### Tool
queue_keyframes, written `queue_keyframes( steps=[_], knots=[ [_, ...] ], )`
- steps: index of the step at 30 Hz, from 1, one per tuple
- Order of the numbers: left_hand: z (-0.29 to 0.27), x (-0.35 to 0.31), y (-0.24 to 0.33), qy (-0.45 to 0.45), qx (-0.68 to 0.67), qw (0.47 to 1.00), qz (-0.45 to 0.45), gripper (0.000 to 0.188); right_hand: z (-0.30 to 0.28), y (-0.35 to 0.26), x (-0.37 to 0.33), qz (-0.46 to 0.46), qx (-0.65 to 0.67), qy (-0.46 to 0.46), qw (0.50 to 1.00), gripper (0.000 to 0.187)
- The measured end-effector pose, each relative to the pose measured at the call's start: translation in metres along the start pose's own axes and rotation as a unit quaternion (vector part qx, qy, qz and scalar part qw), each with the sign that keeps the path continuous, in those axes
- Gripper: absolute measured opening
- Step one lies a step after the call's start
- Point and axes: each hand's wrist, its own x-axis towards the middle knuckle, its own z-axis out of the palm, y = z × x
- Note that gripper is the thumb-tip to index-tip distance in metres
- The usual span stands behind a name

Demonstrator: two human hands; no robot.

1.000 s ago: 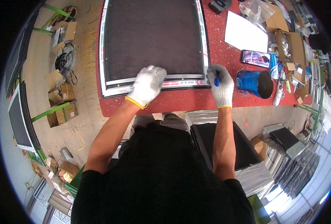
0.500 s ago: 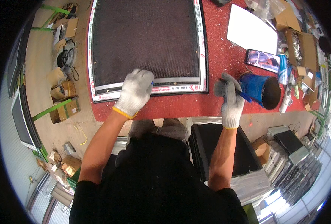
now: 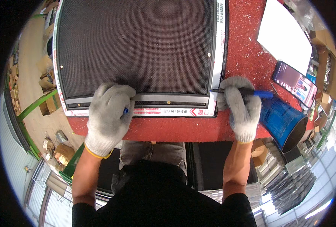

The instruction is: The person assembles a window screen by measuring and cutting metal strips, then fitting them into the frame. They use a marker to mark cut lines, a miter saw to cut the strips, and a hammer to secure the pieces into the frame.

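Note:
A framed dark mesh screen (image 3: pixel 137 49) lies on the red work table, with a grey metal strip (image 3: pixel 149 97) across its near end and printed white film along its border. My left hand (image 3: pixel 109 109), in a grey-white glove, is closed over the near edge left of centre. A small blue piece (image 3: pixel 126 110) pokes out from its fingers; its kind is hidden. My right hand (image 3: pixel 241 100), gloved too, grips a slim blue-and-black pen-like tool (image 3: pixel 264 94). The tool's thin dark tip points left, at the screen's right border by the strip's end.
A blue cylindrical can (image 3: pixel 283 123) lies on its side close by my right hand. Beyond it are a phone (image 3: pixel 296 84) with a lit screen and a white sheet (image 3: pixel 285 34). Cardboard boxes (image 3: pixel 328 64) stand at the far right; black panels are stacked below the table edge.
My right hand has brought the pen-like tool from beside the can to the screen's right border. The view has shifted closer; my left hand stays on the near edge, nearer its left end.

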Motion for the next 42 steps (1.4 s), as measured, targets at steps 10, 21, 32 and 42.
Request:
queue_keyframes(
  steps=[10,21,32,42],
  knots=[
    [-0.001,0.001,0.005,-0.011,0.012,0.999,-0.036,0.024,-0.004,0.036,-0.031,-0.089,0.034,0.046,0.994,0.018],
    [0.0,0.004,0.007,-0.006,0.016,1.0,-0.012,0.035,-0.006,0.048,-0.028,-0.109,0.03,0.028,0.993,0.021],
    [-0.001,0.003,0.006,-0.008,0.019,1.0,-0.013,0.037,-0.006,0.047,-0.028,-0.106,-0.005,0.049,0.993,0.021],
    [0.001,0.003,0.006,-0.006,0.016,1.0,-0.017,0.035,-0.009,0.053,-0.024,-0.162,-0.061,0.019,0.985,0.026]
  ],
)
